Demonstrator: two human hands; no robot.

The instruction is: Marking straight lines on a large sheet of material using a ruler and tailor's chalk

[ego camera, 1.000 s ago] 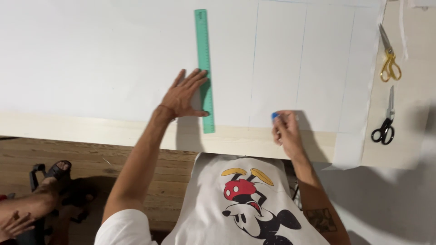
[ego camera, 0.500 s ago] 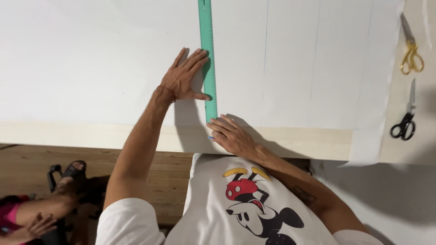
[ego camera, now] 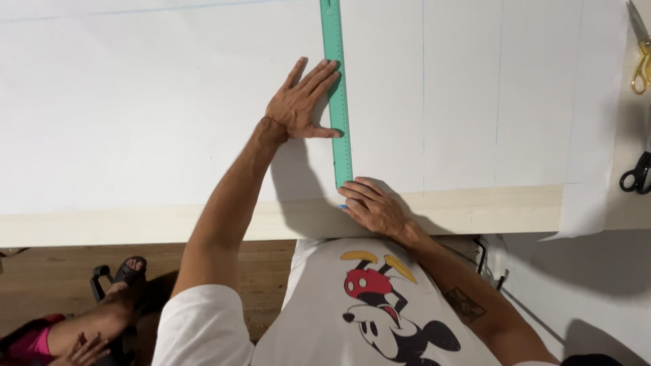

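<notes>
Left hand (ego camera: 298, 105), centre of frame: fingers spread flat, palm down on the white sheet (ego camera: 149, 108), fingertips and thumb touching the left edge of the green ruler (ego camera: 336, 95) and pressing it in place. Ruler runs straight up from lower centre to the top edge of the frame, lying on the sheet. Right hand (ego camera: 373, 207), just below the ruler's near end: fingers curled closed around a small blue marker (ego camera: 343, 205), only its tip showing at the fingertips, right beside the ruler's bottom corner. Sheet covers most of the pale table (ego camera: 475, 207); faint vertical lines cross it right of the ruler. Far right edge: yellow-handled scissors (ego camera: 640, 64) above, black-handled scissors (ego camera: 636, 175) below. Lower left: another person's sandalled foot (ego camera: 129, 271).
</notes>
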